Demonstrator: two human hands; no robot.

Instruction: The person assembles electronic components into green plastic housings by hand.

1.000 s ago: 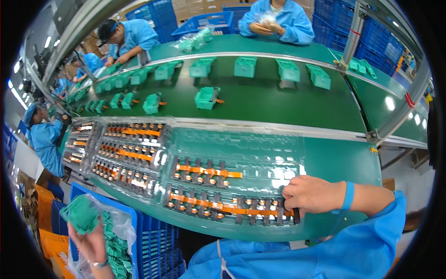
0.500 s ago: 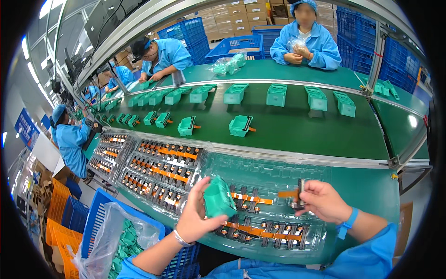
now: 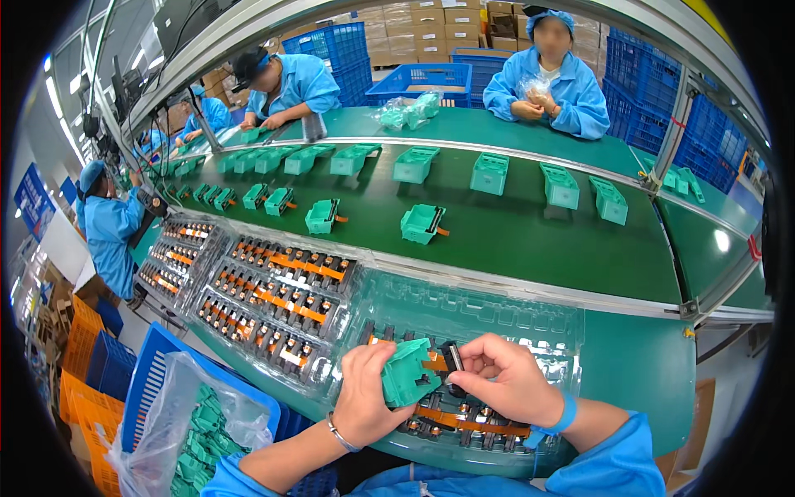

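Note:
My left hand (image 3: 362,402) is closed around a green plastic housing (image 3: 404,377), its hollow side turned toward my other hand. Between the thumb and fingers of my right hand (image 3: 512,379) is a small black module (image 3: 452,364) with an orange flat ribbon cable. It stands right beside the housing, and the ribbon's end reaches the housing's edge; whether it has gone inside I cannot tell. Below both hands lies a clear plastic tray (image 3: 546,319) with rows of similar black modules, their orange ribbons laid across. My left hand and the housing hide part of these rows.
Beyond the tray runs a green conveyor belt (image 3: 530,248) carrying two lines of green housings. Filled trays (image 3: 269,286) lie to the left. At lower left, a blue crate (image 3: 149,398) holds bagged green parts. Several co-workers sit or stand along the line, behind a metal frame (image 3: 671,124).
My right hand has moved left with the black module, up to the housing. My left hand has turned the housing so its hollow side faces the module. The whole view has shifted slightly.

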